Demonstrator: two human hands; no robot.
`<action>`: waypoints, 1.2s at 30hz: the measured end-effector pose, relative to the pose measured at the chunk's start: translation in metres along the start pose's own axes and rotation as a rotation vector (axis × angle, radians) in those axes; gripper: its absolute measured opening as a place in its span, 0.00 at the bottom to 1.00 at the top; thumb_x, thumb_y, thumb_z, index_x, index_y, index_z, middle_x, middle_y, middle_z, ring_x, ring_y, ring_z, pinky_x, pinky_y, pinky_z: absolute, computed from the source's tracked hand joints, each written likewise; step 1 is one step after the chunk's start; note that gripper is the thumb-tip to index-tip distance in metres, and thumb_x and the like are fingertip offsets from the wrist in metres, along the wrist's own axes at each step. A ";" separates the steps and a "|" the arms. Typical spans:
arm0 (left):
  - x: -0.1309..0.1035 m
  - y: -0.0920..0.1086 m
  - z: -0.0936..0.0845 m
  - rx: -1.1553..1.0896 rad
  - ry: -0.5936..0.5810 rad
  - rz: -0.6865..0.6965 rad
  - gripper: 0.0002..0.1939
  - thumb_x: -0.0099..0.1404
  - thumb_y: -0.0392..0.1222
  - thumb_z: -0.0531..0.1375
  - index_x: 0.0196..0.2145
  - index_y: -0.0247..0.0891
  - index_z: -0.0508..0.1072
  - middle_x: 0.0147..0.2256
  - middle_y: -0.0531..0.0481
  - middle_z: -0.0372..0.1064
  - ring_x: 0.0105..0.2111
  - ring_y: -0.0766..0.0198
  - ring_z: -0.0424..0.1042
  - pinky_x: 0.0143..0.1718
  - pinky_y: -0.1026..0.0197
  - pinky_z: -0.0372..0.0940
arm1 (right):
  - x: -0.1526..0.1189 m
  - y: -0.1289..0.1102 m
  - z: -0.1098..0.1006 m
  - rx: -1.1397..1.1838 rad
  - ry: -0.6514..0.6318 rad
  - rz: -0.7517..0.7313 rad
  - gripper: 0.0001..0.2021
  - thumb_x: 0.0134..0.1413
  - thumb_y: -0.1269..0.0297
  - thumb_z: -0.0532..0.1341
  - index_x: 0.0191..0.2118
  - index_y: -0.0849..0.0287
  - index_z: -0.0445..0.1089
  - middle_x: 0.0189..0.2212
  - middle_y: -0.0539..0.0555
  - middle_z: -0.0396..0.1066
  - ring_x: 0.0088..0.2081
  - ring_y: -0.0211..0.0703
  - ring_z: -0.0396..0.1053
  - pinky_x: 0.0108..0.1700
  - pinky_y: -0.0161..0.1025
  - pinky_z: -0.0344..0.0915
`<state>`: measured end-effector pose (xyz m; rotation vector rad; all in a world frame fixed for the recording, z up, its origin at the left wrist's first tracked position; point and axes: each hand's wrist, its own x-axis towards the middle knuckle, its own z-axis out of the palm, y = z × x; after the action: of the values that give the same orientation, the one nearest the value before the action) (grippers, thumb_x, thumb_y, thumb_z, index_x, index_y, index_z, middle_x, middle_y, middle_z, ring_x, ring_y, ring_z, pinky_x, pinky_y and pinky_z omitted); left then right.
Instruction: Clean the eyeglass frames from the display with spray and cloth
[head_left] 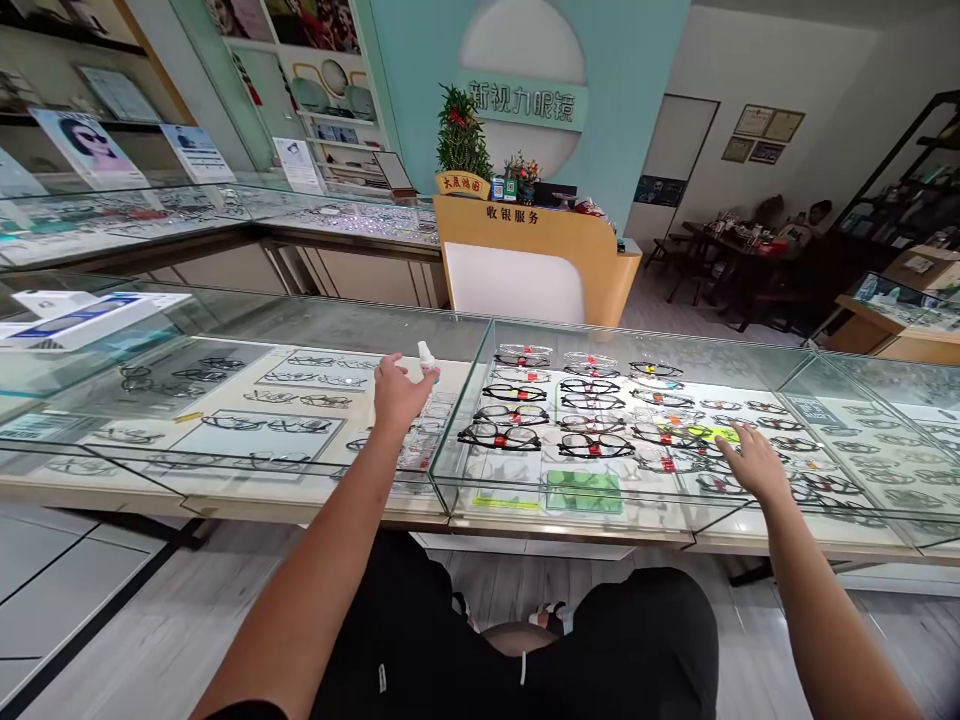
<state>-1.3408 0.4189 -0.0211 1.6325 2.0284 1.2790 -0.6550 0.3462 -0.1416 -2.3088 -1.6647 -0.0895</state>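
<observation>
A shop interior fills my feed: a teal wall (409,130) with a round white sign panel at the back, a wooden reception desk (616,285) in front of it bearing a leafy plant (461,145), and framed certificates (763,133) on the paler wall to the right. Nearest me runs the worktop (510,522), a long glass display case lit from inside.

I have the left hand (397,395) over the case, left of the upright glass divider. Its thumb and fingers are parted in a wide curve. The small white bottle (426,355) is right at the thumb, its nozzle pointing up and leaning slightly left; the thumb covers part of its lower end, and I can't tell from here whether it is gripped or merely touched.

The right hand (754,462) is well apart, over the section right of the divider, fingers loosely spread. Whether they rest on the glass I cannot tell. Beneath it are eyeglasses and a yellow-green card (712,433).

Inside that section I see rows of dark-framed glasses (596,445) with red tags, and a green packet (583,491) near the front edge.
</observation>
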 end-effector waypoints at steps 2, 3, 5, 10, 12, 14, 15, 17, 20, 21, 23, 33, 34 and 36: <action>0.006 0.014 -0.001 0.025 0.050 -0.040 0.50 0.67 0.64 0.63 0.66 0.16 0.53 0.65 0.23 0.57 0.67 0.37 0.58 0.65 0.38 0.57 | -0.001 -0.003 -0.002 0.019 0.004 -0.003 0.42 0.69 0.37 0.45 0.72 0.66 0.62 0.75 0.69 0.57 0.75 0.65 0.54 0.76 0.59 0.50; 0.007 0.022 -0.003 0.042 0.088 -0.053 0.51 0.66 0.64 0.65 0.66 0.16 0.52 0.67 0.21 0.53 0.69 0.35 0.54 0.66 0.36 0.55 | -0.002 -0.006 -0.004 0.034 0.009 -0.005 0.41 0.69 0.37 0.46 0.72 0.66 0.63 0.74 0.69 0.58 0.75 0.65 0.54 0.76 0.59 0.50; 0.004 0.042 -0.010 0.070 0.175 0.026 0.49 0.68 0.63 0.64 0.65 0.16 0.53 0.67 0.23 0.51 0.68 0.36 0.54 0.66 0.36 0.55 | -0.003 -0.011 -0.010 0.091 0.031 -0.006 0.40 0.68 0.39 0.48 0.69 0.67 0.66 0.73 0.71 0.61 0.74 0.66 0.56 0.75 0.60 0.52; 0.012 0.108 -0.024 0.134 0.114 0.543 0.25 0.78 0.51 0.53 0.53 0.20 0.67 0.46 0.49 0.67 0.52 0.58 0.71 0.56 0.52 0.60 | -0.011 -0.022 -0.034 0.266 0.199 0.010 0.26 0.65 0.46 0.54 0.54 0.61 0.76 0.56 0.69 0.76 0.61 0.66 0.69 0.65 0.61 0.63; 0.031 0.134 -0.025 0.253 -0.155 0.772 0.27 0.77 0.52 0.48 0.45 0.19 0.71 0.39 0.53 0.66 0.50 0.58 0.71 0.57 0.51 0.56 | -0.021 -0.039 -0.049 0.280 0.277 -0.005 0.22 0.67 0.49 0.53 0.51 0.59 0.76 0.53 0.67 0.76 0.59 0.63 0.70 0.64 0.60 0.63; 0.057 0.153 -0.024 0.375 -0.400 0.847 0.31 0.77 0.54 0.44 0.39 0.20 0.72 0.38 0.52 0.68 0.51 0.56 0.72 0.55 0.53 0.54 | -0.035 -0.075 -0.066 0.330 0.369 -0.142 0.17 0.69 0.51 0.56 0.48 0.56 0.77 0.50 0.63 0.77 0.57 0.61 0.71 0.63 0.56 0.63; 0.070 0.158 -0.024 0.403 -0.455 0.770 0.31 0.76 0.56 0.46 0.36 0.22 0.72 0.37 0.51 0.70 0.47 0.58 0.74 0.51 0.56 0.55 | -0.043 -0.099 -0.075 0.366 0.402 -0.255 0.15 0.70 0.52 0.58 0.46 0.55 0.77 0.48 0.62 0.77 0.55 0.59 0.72 0.62 0.56 0.64; 0.086 0.161 -0.020 0.321 -0.510 0.635 0.32 0.76 0.57 0.48 0.34 0.20 0.72 0.37 0.48 0.71 0.39 0.64 0.73 0.45 0.60 0.55 | -0.058 -0.160 -0.090 0.426 0.397 -0.464 0.11 0.71 0.56 0.59 0.44 0.54 0.77 0.45 0.59 0.78 0.51 0.57 0.73 0.58 0.55 0.65; 0.075 0.149 -0.007 0.076 -0.413 0.550 0.22 0.73 0.56 0.58 0.35 0.31 0.75 0.32 0.50 0.73 0.31 0.65 0.66 0.35 0.61 0.56 | -0.080 -0.253 -0.099 0.423 0.305 -0.721 0.08 0.72 0.62 0.61 0.44 0.54 0.77 0.46 0.58 0.79 0.50 0.54 0.72 0.55 0.52 0.64; 0.063 0.143 -0.001 0.057 -0.492 0.549 0.20 0.71 0.56 0.59 0.35 0.35 0.76 0.31 0.51 0.74 0.30 0.64 0.67 0.33 0.61 0.56 | -0.087 -0.280 -0.097 0.389 0.259 -0.806 0.07 0.72 0.62 0.61 0.45 0.54 0.78 0.46 0.58 0.79 0.51 0.53 0.71 0.54 0.51 0.64; 0.034 0.129 0.015 0.114 -0.729 0.613 0.17 0.70 0.55 0.59 0.35 0.39 0.78 0.33 0.52 0.76 0.32 0.61 0.71 0.34 0.60 0.59 | -0.098 -0.320 -0.086 0.293 0.224 -0.937 0.06 0.71 0.63 0.62 0.44 0.54 0.78 0.45 0.57 0.80 0.50 0.54 0.70 0.53 0.51 0.62; 0.002 0.076 0.067 0.521 -0.757 0.860 0.07 0.67 0.46 0.65 0.38 0.45 0.84 0.42 0.48 0.81 0.46 0.53 0.77 0.41 0.57 0.64 | -0.116 -0.401 -0.021 0.196 0.125 -0.900 0.09 0.71 0.57 0.64 0.47 0.52 0.81 0.51 0.58 0.79 0.52 0.55 0.67 0.54 0.52 0.60; 0.003 0.074 0.068 0.525 -0.761 0.861 0.07 0.67 0.45 0.65 0.37 0.46 0.84 0.41 0.49 0.81 0.45 0.53 0.77 0.41 0.57 0.64 | -0.116 -0.405 -0.019 0.195 0.123 -0.893 0.09 0.72 0.59 0.63 0.47 0.51 0.82 0.51 0.57 0.79 0.52 0.54 0.66 0.55 0.52 0.60; 0.006 0.070 0.071 0.530 -0.761 0.863 0.06 0.68 0.44 0.65 0.37 0.46 0.84 0.40 0.49 0.81 0.45 0.54 0.77 0.41 0.57 0.63 | -0.116 -0.412 -0.017 0.188 0.115 -0.876 0.09 0.72 0.60 0.62 0.46 0.51 0.82 0.50 0.57 0.79 0.51 0.54 0.66 0.55 0.52 0.60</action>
<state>-1.2497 0.4572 -0.0087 2.8249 1.2347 0.0944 -1.0772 0.3537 -0.0686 -1.2746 -2.3585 -0.2264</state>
